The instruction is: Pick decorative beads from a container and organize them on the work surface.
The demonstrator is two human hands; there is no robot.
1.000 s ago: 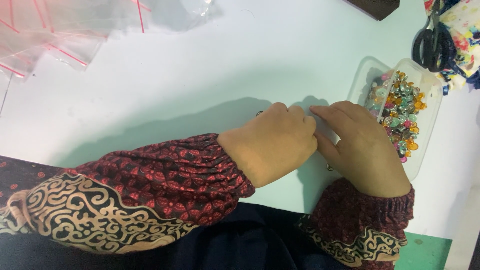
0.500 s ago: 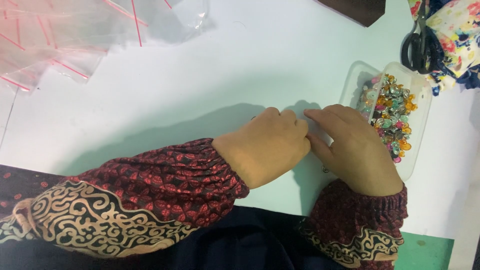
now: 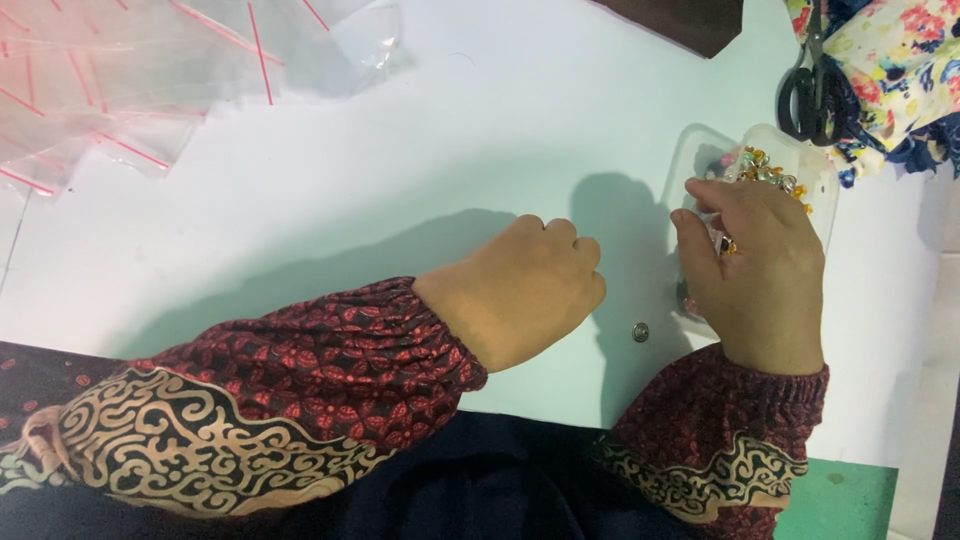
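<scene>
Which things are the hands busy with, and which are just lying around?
In use:
- right hand over the clear tub of colourful beads
- left hand, fisted on the white table

Lying about:
- black scissors
- clear bags
- small round metal piece
- floral cloth

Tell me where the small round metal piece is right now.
In the head view, the small round metal piece lies on the white table, right of centre, between the left hand and the right hand.

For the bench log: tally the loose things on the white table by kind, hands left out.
Clear plastic tub of coloured beads: 1
Black scissors: 1
Small round metal piece: 1
Heap of clear bags with red strips: 1, bags too overlapped to count
Floral cloth: 1
Total: 5
</scene>
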